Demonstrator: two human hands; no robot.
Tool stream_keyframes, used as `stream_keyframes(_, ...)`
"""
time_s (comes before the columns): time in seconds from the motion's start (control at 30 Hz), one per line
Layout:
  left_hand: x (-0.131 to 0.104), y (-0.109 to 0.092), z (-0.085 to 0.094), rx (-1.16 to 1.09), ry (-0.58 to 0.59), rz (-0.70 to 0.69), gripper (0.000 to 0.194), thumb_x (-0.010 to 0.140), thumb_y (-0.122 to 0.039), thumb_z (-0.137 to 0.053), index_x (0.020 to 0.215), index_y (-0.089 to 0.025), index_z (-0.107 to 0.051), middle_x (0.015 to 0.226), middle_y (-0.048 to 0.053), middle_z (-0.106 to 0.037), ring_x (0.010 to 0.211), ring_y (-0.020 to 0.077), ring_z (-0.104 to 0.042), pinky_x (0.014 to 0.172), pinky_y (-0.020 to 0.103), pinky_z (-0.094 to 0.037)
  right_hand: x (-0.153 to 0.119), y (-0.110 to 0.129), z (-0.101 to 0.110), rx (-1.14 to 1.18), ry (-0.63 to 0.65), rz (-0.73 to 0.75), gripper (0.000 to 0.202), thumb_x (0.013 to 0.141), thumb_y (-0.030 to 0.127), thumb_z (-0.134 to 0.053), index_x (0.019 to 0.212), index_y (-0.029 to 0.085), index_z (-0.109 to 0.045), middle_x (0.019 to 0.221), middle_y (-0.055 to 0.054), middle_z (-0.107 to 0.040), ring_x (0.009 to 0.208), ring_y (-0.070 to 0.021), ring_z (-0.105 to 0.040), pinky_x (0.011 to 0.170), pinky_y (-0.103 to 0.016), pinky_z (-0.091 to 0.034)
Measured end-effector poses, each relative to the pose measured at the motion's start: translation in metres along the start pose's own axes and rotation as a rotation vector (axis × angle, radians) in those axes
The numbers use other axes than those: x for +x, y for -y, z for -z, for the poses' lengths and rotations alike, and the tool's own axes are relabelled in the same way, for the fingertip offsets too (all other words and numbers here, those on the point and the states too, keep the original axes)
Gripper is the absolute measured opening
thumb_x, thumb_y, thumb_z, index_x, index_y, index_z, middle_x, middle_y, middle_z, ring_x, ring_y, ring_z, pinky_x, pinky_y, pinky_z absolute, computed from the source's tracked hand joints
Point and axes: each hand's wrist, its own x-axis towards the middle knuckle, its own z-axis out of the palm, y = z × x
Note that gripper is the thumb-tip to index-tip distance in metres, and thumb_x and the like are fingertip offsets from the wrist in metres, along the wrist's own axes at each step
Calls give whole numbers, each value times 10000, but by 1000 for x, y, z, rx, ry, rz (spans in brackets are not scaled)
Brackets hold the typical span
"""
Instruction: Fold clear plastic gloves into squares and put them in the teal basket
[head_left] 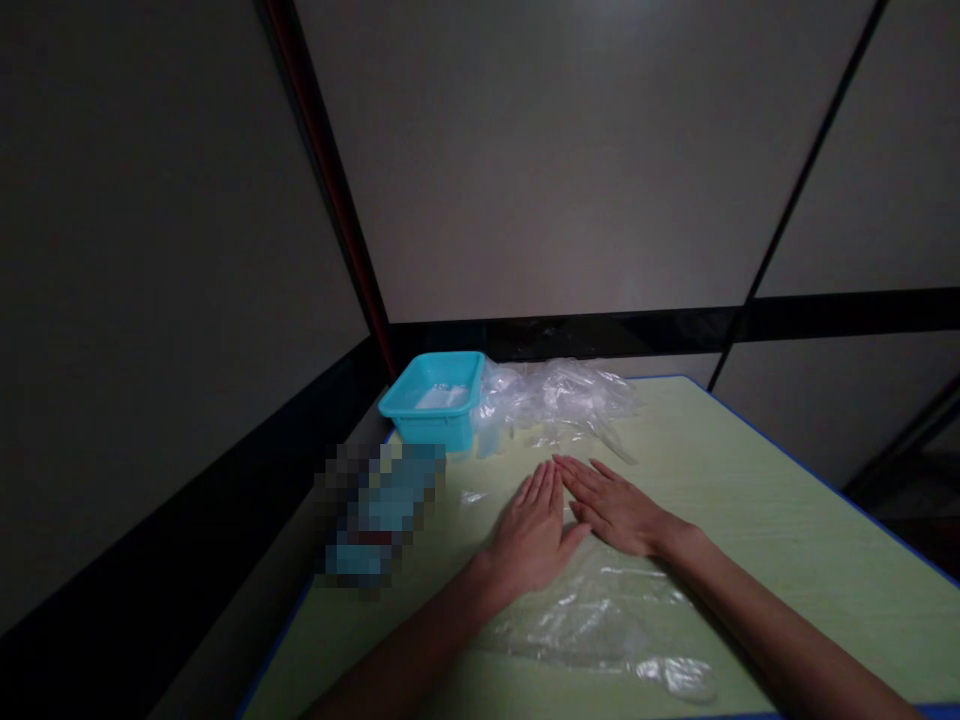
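Note:
A clear plastic bag (pixel 600 615) lies spread on the table, wrinkled toward its near edge. My left hand (pixel 536 530) rests palm down on its far part, fingers stretched out and thumb pointing right. Beside it my right hand (pixel 619 505) is also flat, its fingers angled to the left so that the fingertips of both hands meet or nearly meet. Neither hand grips anything. The hands hide part of the bag beneath them.
Behind the hands lies a crumpled heap of clear plastic bags (pixel 570 395). To its left stands a turquoise basin (pixel 435 425) with white contents. A blurred-out bluish object (pixel 390 515) lies at the left edge. The yellow-green table (pixel 757 520) has blue edging and meets walls behind.

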Motion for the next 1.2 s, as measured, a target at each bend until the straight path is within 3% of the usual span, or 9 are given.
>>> stream_keyframes(0.13,-8,8,-8,6,-21,34,594,915,-407,-211,1326,19,-254,1419,203,-215,1323,248,-139,1081,385,-171,-1,2,1,-17,4,-11,538,925,371,-186,1394,108,-178,1449,-88,-147,1328,-194,-152,1076,-431,-161)
stream_keyframes(0.67,-56,57,2,34,-52,145,555,874,-363,-316,1311,-22,-289,1409,197,-257,1315,245,-190,1057,394,-231,-2,1,1,-24,-49,-8,521,930,388,-178,1407,182,-140,1446,-51,-181,1322,-207,-171,1071,-428,-195)
stream_keyframes(1.2,-44,60,-2,59,-67,168,579,855,-394,-341,1301,-30,-281,1404,212,-252,1308,273,-192,1048,423,-236,9,-23,1,-24,-51,-61,510,925,406,-180,1400,220,-161,1442,-13,-205,1329,-216,-124,1066,-470,-163)
